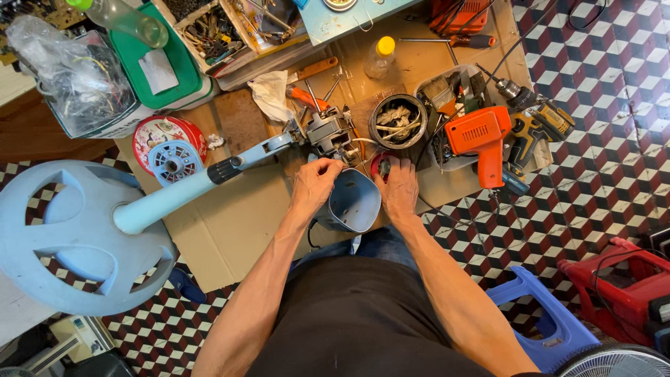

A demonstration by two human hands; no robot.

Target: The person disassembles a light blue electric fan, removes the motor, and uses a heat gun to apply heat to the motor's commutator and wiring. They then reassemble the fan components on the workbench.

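A stripped fan motor (328, 132) lies exposed on cardboard (230, 223); its blue housing (352, 204) is steadied by the left hand (315, 183), while a small dark part is pinched by the right hand (399, 187). Reassembly appears unfinished.

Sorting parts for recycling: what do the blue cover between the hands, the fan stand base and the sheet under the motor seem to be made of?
The blue cover looks like moulded plastic: smooth, matte, thin-walled, one even colour. The fan stand base seems the same pale blue plastic, with rounded moulded cut-outs. The sheet looks like brown cardboard: dull, flat, with fold lines. The motor appears to be bare metal, grey and shiny.
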